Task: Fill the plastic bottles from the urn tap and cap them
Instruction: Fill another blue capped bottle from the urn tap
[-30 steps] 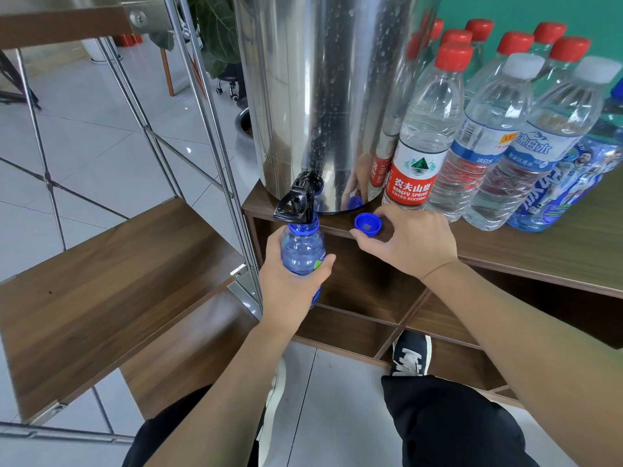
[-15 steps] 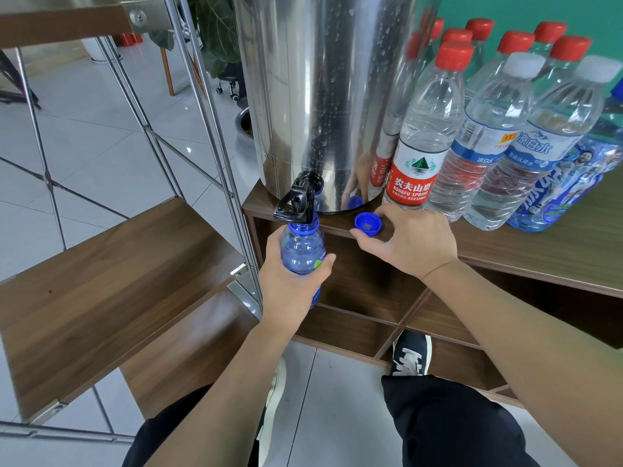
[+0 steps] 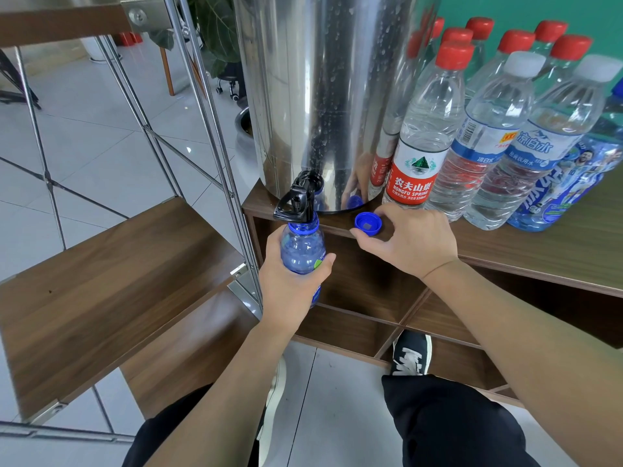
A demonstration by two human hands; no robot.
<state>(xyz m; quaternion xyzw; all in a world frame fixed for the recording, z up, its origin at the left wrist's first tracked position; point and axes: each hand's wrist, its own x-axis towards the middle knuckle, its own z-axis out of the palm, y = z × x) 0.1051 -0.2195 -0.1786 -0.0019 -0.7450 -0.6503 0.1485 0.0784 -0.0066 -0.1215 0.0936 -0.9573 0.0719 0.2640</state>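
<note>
The bottle with the red label (image 3: 418, 163) read "NONGFU SPRING" with Chinese letters above it, and it had a red cap. Two clear bottles with white caps (image 3: 485, 143) beside it had blue labels with Chinese words. At the far right a bottle wore a blue label with pictures of players (image 3: 573, 183).

I saw the small blue bottle (image 3: 302, 251) held straight up, its open mouth right under the black tap (image 3: 298, 200) of the shiny steel urn (image 3: 320, 96). My left hand (image 3: 290, 281) was wrapped around the bottle. Its blue cap (image 3: 368, 224) lay open side up on the edge of the brown wooden counter (image 3: 539, 251). My right hand (image 3: 411, 244) pinched the cap with thumb and fingertips.

Nothing had moved since a second before: bottle, cap and both hands were in the same places.
</note>
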